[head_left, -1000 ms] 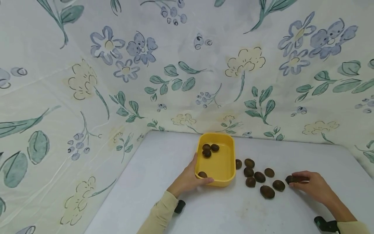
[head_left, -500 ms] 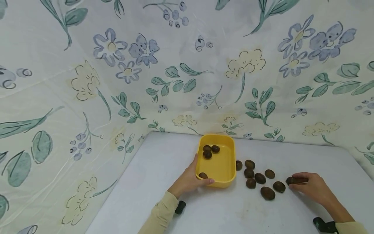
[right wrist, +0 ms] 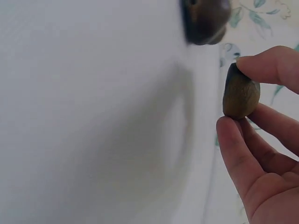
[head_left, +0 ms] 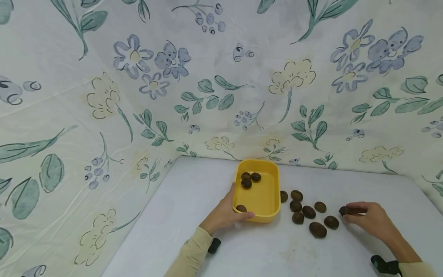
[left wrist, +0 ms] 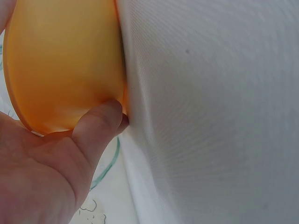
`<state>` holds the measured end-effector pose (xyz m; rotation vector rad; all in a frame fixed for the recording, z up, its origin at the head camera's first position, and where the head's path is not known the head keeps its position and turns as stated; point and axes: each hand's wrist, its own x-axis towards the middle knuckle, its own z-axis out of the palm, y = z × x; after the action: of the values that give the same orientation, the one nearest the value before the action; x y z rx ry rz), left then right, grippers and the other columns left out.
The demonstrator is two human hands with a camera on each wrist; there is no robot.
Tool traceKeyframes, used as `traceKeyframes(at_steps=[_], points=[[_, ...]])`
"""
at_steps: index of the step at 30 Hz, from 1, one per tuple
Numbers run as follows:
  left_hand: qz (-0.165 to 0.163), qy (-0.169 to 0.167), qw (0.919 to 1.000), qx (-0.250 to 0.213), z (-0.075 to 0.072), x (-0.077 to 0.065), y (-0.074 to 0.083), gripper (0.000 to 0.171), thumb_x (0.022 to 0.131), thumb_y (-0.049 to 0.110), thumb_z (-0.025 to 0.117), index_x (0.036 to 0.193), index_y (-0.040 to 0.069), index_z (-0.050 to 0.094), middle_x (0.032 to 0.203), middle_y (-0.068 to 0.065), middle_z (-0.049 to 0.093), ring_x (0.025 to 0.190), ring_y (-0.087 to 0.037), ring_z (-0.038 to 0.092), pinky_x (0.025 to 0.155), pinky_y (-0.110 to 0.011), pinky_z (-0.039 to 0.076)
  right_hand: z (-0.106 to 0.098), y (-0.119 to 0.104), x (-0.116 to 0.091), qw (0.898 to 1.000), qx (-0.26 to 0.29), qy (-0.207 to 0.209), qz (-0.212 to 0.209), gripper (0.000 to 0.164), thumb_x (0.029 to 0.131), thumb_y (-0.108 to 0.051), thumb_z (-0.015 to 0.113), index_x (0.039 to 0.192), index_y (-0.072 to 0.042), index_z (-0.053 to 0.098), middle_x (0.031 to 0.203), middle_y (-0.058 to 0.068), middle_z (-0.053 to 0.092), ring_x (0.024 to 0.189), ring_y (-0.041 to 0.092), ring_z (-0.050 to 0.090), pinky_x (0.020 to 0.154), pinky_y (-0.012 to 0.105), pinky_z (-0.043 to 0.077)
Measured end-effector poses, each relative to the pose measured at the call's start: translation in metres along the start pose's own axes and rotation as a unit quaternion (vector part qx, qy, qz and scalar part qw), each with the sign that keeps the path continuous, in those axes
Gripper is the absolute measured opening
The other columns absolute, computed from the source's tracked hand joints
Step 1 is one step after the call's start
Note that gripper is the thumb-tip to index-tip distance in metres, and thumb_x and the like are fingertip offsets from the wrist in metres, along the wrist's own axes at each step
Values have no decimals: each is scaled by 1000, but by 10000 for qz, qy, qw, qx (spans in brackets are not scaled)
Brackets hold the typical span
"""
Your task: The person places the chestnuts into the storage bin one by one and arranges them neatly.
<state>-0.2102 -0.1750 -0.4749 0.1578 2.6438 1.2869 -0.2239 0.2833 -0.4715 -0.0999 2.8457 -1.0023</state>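
My left hand (head_left: 223,211) grips the near left corner of a yellow rectangular tray (head_left: 264,194), its thumb over the near rim. In the left wrist view, the fingers of that hand curl against the tray's outer wall (left wrist: 65,65). Inside the tray lie three chestnuts (head_left: 246,184) in a cluster toward the far left, and one more chestnut (head_left: 241,208) near the thumb. Off to the right, my right hand (head_left: 372,219) pinches a brown chestnut (right wrist: 241,95) between thumb and fingertips, slightly above the table. Several loose chestnuts (head_left: 308,212) lie between the tray and this hand.
A white table (head_left: 256,250) carries everything. Floral-printed sheeting (head_left: 221,115) rises behind the table and along its left side. Dark wrist devices (head_left: 384,265) sit beneath both forearms.
The view has shifted slightly, so everything appears a little lower and to the right. Both hands keep their holds, and the chestnuts stay as they were.
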Motion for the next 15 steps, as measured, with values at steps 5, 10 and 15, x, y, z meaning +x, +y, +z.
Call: traceKeyframes(at_steps=[5,10,15], points=[[-23,6,10000,18,0,-1,1,131,79,56,86,168,12,-1,173,-16,19,158,-37,29,128,-59,27,-7,-15,1,9998,67,31,-196,55,90,-27,79,127,12,65,117,29,72,110,47,67,84,49,62],[40,9,10000,44,0,0,0,132,79,57,85,167,10,-1,173,-18,20,157,-38,30,127,-59,28,-8,-33,1,9990,174,51,-411,54,92,-28,78,127,10,65,117,27,72,109,42,69,85,45,63],[75,11,10000,36,-1,0,0,132,79,57,85,167,9,-1,173,-18,20,157,-38,29,127,-59,28,-6,-52,4,9973,271,154,-669,50,91,-25,78,126,9,67,118,25,72,108,39,69,84,42,64]])
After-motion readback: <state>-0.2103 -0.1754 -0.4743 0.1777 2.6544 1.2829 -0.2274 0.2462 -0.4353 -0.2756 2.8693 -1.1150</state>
